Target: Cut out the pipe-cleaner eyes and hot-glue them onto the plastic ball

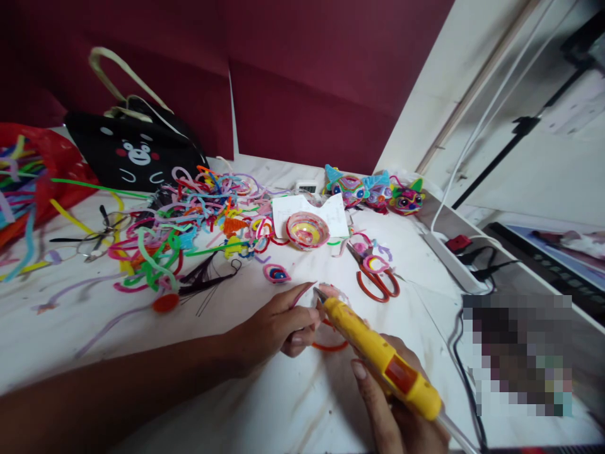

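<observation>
right hand (392,397) gripping glue gun (378,353), left hand (274,328) pinching craft piece (326,296)

No readable text, label or number anywhere

The glue gun (380,359) in the right hand (401,410) is showing bright yellow with an orange-red panel. The small coiled piece (331,294) at its tip is looking pink and white, above an orange ring (329,345). The scissors (375,277) are showing red handles. The round dish (307,229) is swirling in pink, yellow and red. The pipe cleaners (189,221) are mixing green, pink, purple, blue and orange. The bag (135,154) is showing black with a white-and-red bear face. The table cover (142,334) is looking white, the wall (307,69) deep maroon.
</observation>
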Demonstrator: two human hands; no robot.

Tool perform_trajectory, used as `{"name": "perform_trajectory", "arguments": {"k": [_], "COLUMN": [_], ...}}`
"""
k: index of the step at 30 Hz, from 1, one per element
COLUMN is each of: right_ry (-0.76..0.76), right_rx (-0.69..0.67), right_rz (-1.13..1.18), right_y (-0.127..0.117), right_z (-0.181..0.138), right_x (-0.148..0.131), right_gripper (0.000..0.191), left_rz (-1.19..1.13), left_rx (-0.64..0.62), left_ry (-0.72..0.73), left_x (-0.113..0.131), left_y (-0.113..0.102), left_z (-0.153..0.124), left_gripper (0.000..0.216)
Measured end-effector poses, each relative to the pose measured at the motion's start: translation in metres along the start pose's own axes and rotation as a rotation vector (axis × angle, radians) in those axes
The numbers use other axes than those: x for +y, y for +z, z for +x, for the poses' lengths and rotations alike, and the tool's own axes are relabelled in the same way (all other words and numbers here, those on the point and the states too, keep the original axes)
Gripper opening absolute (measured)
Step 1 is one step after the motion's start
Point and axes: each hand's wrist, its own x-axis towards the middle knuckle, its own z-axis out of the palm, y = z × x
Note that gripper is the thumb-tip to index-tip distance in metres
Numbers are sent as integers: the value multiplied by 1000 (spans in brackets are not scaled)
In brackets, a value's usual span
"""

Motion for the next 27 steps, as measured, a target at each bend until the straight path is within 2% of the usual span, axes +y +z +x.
{"name": "perform_trajectory", "arguments": {"k": [9,16,27], "right_ry": [33,-25,-25], "right_rx": [23,12,14], "right_rz": [-7,-6,-7], "right_y": [1,0,2], "right_z": [-2,3,-1], "right_x": [0,-2,5], "right_gripper": [18,12,18], "left_rz": [-24,6,-3], "left_rx": [13,12,-28], "left_ry": [-35,-28,-28], "left_x": [-1,0,-2], "left_y": [-1,-1,-6], "left_z": [0,0,-1], "left_gripper": [36,18,18]}}
